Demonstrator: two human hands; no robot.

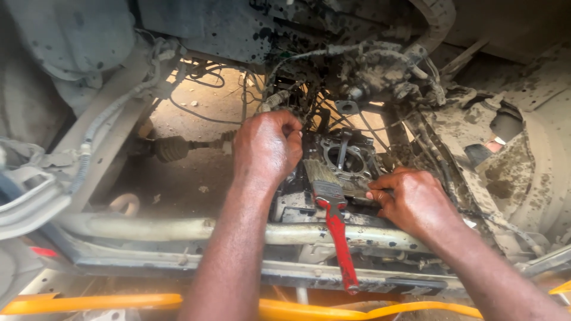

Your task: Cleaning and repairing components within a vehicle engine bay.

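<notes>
Centrally, brush: a red-handled paintbrush [333, 214] is laid across the dirty engine block [348, 160], between the 2 hands.
Long axis: bristles far and slightly left, handle end near, over the pale crossbar [178, 229].
Right hand [416, 202]: just right of the ferrule, nearer of the 2; fingers curled onto the block's edge, holding nothing that can be made out.
Left hand [267, 145]: left of the bristles, fisted; contents cannot be told.

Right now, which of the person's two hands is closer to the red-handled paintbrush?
The right hand: its fingertips rest at the red-handled paintbrush, beside the ferrule. The left hand is a closed fist higher up, against the engine parts.
</notes>
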